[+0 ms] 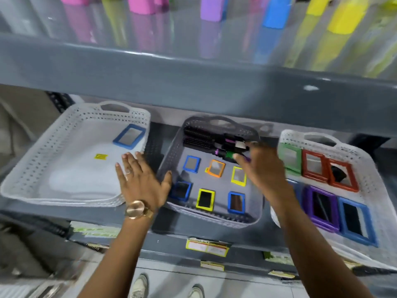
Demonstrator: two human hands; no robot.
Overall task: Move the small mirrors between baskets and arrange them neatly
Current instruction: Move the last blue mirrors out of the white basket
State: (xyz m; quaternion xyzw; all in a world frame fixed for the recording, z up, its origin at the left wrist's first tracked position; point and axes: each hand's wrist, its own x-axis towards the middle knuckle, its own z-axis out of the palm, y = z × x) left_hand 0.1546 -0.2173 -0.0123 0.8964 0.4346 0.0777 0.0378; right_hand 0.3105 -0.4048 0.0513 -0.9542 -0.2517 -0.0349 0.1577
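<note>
Three baskets stand on a grey shelf. The left white basket (32, 168) holds one blue-framed mirror (129, 136) at its far right corner. The middle grey basket (169, 155) holds several small mirrors in two rows, among them an orange one (216, 168) and a yellow one (205, 199). The right white basket (365, 175) holds larger mirrors: green, red, purple (322, 208) and blue. My left hand (141, 181) hovers flat and empty over the gap between the left and middle baskets. My right hand (262, 171) is over the middle basket's right side, fingers spread, holding nothing.
Hairbrushes (204, 138) lie along the back of the grey basket. A grey upper shelf (193, 82) overhangs the baskets, with coloured bottles above. Price labels (207, 247) line the shelf's front edge. A yellow sticker (101, 156) lies in the left basket.
</note>
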